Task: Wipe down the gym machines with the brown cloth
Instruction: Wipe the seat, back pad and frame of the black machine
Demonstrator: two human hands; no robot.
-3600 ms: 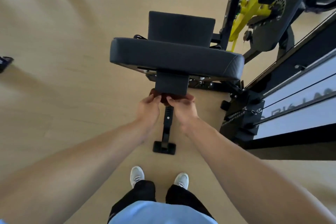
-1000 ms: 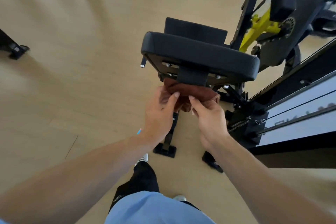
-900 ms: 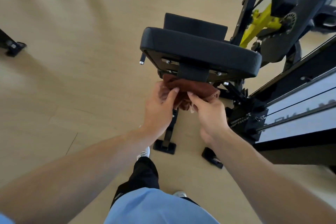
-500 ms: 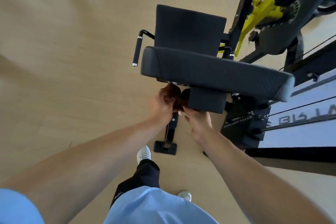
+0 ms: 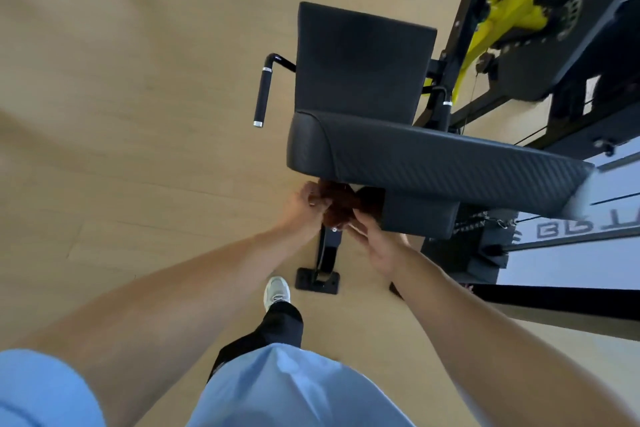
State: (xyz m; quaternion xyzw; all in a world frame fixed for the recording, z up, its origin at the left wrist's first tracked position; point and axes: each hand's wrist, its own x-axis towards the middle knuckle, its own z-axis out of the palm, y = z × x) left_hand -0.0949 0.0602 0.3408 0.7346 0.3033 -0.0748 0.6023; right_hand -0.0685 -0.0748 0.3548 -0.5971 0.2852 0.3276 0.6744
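Both hands, the left hand [image 5: 304,204] and right hand [image 5: 377,246], pinch the bunched brown cloth [image 5: 341,204] under the padded seat [image 5: 433,163]; most of the machine probably remains unwiped.

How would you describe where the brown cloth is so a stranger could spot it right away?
Find the wide black padded seat of the gym machine. Just beneath its near-left edge, the left hand and right hand meet around the brown cloth, the only rust-brown, bunched fabric among black pads and metal.

A reddish-brown cloth [image 5: 341,206] shows under the dark grey, diagonally ribbed backrest pad [image 5: 440,163], near a yellow machine frame [image 5: 512,15] and pale wooden floor [image 5: 138,114].
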